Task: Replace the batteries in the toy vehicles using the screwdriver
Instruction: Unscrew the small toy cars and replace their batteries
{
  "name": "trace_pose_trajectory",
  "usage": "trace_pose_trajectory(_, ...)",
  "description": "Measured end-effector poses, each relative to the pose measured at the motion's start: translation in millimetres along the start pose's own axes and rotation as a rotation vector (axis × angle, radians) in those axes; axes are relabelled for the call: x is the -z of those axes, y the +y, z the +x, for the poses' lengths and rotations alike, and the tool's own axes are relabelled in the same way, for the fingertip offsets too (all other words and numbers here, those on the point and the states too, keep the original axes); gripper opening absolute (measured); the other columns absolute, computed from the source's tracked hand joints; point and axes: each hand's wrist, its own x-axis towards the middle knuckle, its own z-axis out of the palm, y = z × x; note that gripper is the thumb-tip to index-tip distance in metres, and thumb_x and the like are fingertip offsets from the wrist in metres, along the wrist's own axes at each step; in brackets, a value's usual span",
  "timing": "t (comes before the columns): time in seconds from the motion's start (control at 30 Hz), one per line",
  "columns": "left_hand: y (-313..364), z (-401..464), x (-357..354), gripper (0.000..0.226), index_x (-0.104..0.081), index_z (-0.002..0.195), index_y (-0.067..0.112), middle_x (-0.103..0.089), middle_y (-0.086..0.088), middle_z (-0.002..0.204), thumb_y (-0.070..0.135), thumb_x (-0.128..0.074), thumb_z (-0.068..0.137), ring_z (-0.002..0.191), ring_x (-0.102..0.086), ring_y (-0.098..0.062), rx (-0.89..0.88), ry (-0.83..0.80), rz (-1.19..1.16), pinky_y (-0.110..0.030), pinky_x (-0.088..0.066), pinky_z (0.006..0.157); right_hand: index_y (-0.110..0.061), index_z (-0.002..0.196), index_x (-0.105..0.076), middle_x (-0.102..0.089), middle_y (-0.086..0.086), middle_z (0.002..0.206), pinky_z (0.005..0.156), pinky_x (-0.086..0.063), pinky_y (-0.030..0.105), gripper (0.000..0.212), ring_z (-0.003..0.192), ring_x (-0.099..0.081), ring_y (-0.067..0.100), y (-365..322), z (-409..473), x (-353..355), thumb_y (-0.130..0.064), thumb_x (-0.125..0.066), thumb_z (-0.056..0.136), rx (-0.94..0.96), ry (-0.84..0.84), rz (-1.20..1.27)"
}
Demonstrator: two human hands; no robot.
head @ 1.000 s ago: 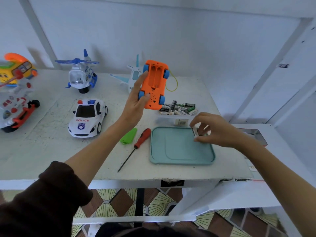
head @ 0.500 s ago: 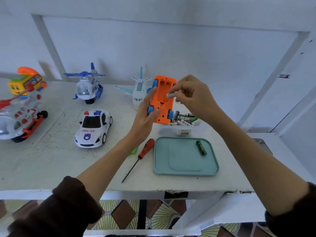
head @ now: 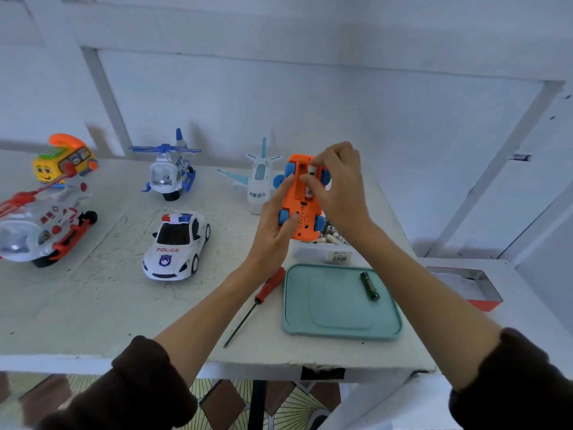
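My left hand (head: 274, 225) grips an orange toy car (head: 302, 197) with blue wheels, held up with its underside toward me and its battery bay uncovered. My right hand (head: 339, 184) pinches a white battery (head: 311, 172) at that bay, fingers curled over the car's far end. A red-handled screwdriver (head: 266, 285) lies on the white table (head: 108, 305) below my left wrist. A green battery (head: 369, 287) lies on the teal tray (head: 341, 332).
A clear box of loose batteries (head: 333, 238) stands behind the tray. A police car (head: 176, 246), a white plane (head: 259, 181), a blue helicopter (head: 169, 170), a red-white helicopter (head: 40, 231) and a yellow toy (head: 63, 159) stand on the table. A metal box (head: 465, 283) sits right.
My right hand left one green battery on the tray, carried a white battery up to the orange car, and now sets it into the bay. My left hand kept holding the car.
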Motion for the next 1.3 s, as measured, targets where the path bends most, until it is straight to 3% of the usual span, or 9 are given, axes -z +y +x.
trace_pose_trajectory(0.2, 5, 3, -2, 0.049, -0.03, 0.132, 0.047, -0.04, 0.018, 0.13, 0.023, -0.042, 0.09, 0.12, -0.05, -0.015, 0.006, -0.002, -0.074, -0.037, -0.051, 0.094, 0.001, 0.096, -0.059, -0.05, 0.019, 0.109, 0.077, -0.045, 0.023, 0.018, 0.095, -0.052, 0.026, 6, -9, -3, -0.014, -0.06, 0.085, 0.049, -0.044, 0.006)
trace_pose_trajectory(0.3, 6, 2, -4, 0.049, -0.031, 0.132, 0.047, -0.039, 0.012, 0.138, 0.032, -0.046, 0.089, 0.123, -0.05, -0.014, -0.012, 0.002, -0.093, -0.03, -0.052, 0.09, 0.001, 0.096, -0.061, -0.052, 0.019, 0.109, 0.075, -0.048, 0.028, 0.02, 0.093, -0.054, 0.029, 11, -10, -1, -0.016, -0.057, 0.088, 0.126, -0.059, -0.049)
trace_pose_trajectory(0.4, 6, 4, -5, 0.051, -0.03, 0.133, 0.047, -0.036, 0.003, 0.141, 0.034, -0.045, 0.086, 0.125, -0.048, -0.021, -0.03, -0.008, -0.076, -0.035, -0.052, 0.093, 0.002, 0.094, -0.063, -0.053, 0.022, 0.11, 0.075, -0.049, 0.03, 0.017, 0.095, -0.054, 0.032, 12, -8, 2, -0.012, -0.058, 0.087, 0.152, -0.038, -0.062)
trace_pose_trajectory(0.53, 2, 4, -6, 0.051, -0.029, 0.133, 0.048, -0.037, 0.013, 0.133, 0.03, -0.044, 0.088, 0.122, -0.049, -0.017, -0.044, -0.03, -0.046, -0.038, -0.051, 0.095, 0.002, 0.093, -0.065, -0.053, 0.024, 0.112, 0.075, -0.051, 0.036, 0.02, 0.098, -0.055, 0.036, 13, -11, 5, -0.014, -0.055, 0.088, 0.168, -0.084, -0.081)
trace_pose_trajectory(0.7, -12, 7, -6, 0.052, -0.027, 0.136, 0.047, -0.037, 0.017, 0.13, 0.038, -0.043, 0.087, 0.121, -0.049, -0.012, -0.039, -0.04, 0.019, -0.039, -0.05, 0.097, -0.006, 0.099, -0.069, -0.05, 0.011, 0.132, 0.09, -0.042, 0.011, 0.018, 0.112, -0.054, 0.019, 25, -20, 31, -0.006, -0.066, 0.081, 0.021, -0.229, 0.11)
trace_pose_trajectory(0.8, -11, 10, -9, 0.05, -0.025, 0.137, 0.042, -0.036, 0.017, 0.13, 0.033, -0.043, 0.09, 0.118, -0.05, -0.001, -0.069, -0.081, 0.02, -0.025, -0.05, 0.092, -0.01, 0.111, -0.063, -0.052, 0.004, 0.123, 0.084, -0.05, 0.015, 0.039, 0.1, -0.058, 0.012, 29, -34, 56, 0.007, -0.066, 0.075, -0.051, -0.26, 0.201)
trace_pose_trajectory(0.93, -11, 13, -12, 0.049, -0.024, 0.139, 0.031, -0.037, 0.018, 0.131, 0.025, -0.04, 0.094, 0.115, -0.052, 0.003, -0.125, -0.099, -0.005, -0.019, -0.049, 0.089, -0.012, 0.097, -0.068, -0.065, 0.004, 0.093, 0.066, -0.048, 0.018, 0.027, 0.076, -0.062, 0.018, 37, -48, 88, 0.002, -0.069, 0.074, -0.17, -0.657, 0.061)
trace_pose_trajectory(1.03, -13, 12, -17, 0.05, -0.019, 0.14, 0.016, -0.037, 0.013, 0.13, 0.003, -0.036, 0.095, 0.112, -0.053, 0.007, -0.142, -0.094, -0.019, -0.014, -0.048, 0.085, -0.018, 0.105, -0.067, -0.063, -0.001, 0.105, 0.078, -0.046, 0.024, 0.031, 0.083, -0.063, 0.019, 47, -58, 100, -0.007, -0.071, 0.076, -0.28, -1.078, -0.192)
trace_pose_trajectory(1.3, -21, 10, -19, 0.05, -0.022, 0.139, 0.033, -0.038, 0.009, 0.137, 0.028, -0.041, 0.093, 0.119, -0.052, -0.007, -0.125, -0.039, -0.058, -0.029, -0.049, 0.094, -0.021, 0.121, -0.058, -0.048, -0.002, 0.114, 0.08, -0.045, 0.024, 0.057, 0.081, -0.061, 0.015, 59, -80, 90, -0.008, -0.078, 0.069, -0.275, -1.139, -0.211)
